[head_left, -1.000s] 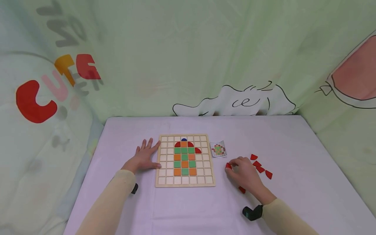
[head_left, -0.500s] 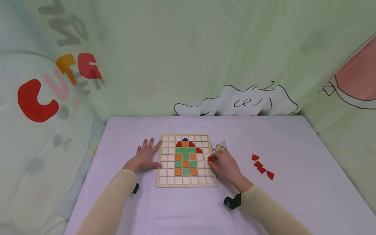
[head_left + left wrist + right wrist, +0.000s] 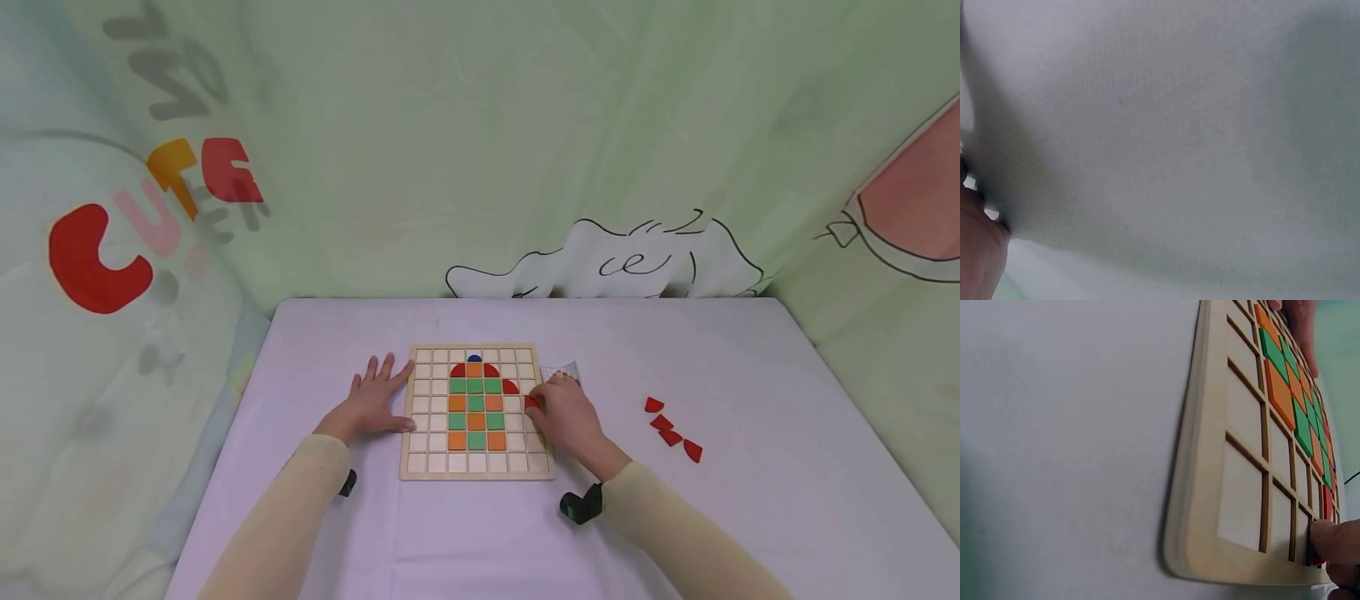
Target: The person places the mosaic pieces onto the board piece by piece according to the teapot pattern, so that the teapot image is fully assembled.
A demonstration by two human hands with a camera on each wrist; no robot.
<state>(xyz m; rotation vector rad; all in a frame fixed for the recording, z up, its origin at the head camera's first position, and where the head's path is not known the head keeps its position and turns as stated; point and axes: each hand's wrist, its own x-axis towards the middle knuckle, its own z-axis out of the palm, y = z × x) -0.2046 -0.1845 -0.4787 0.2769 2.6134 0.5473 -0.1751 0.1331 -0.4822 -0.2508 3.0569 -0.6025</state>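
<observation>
A wooden grid board (image 3: 480, 476) lies on the table, with orange and green square tiles (image 3: 476, 403) in its middle columns. Red quarter-round tiles (image 3: 510, 387) and a blue rounded tile (image 3: 475, 358) sit near the top. My right hand (image 3: 573, 421) pinches a red tile (image 3: 531, 402) between thumb and fingers, over the board's right-hand column. In the right wrist view, the thumb (image 3: 1335, 540) partly covers that tile at the grid cells. On the left, my left hand (image 3: 367, 406) lies with fingers spread, its thumb and index finger at the board's left edge.
Several loose red tiles (image 3: 670, 437) lie on the table right of my right hand. A small picture card (image 3: 572, 369) beside the board's upper right is partly hidden by that hand. A printed curtain (image 3: 375, 167) stands behind the table.
My right hand has carried the red tile leftward from the table to the board's right side. The left hand has stayed at the board's left edge.
</observation>
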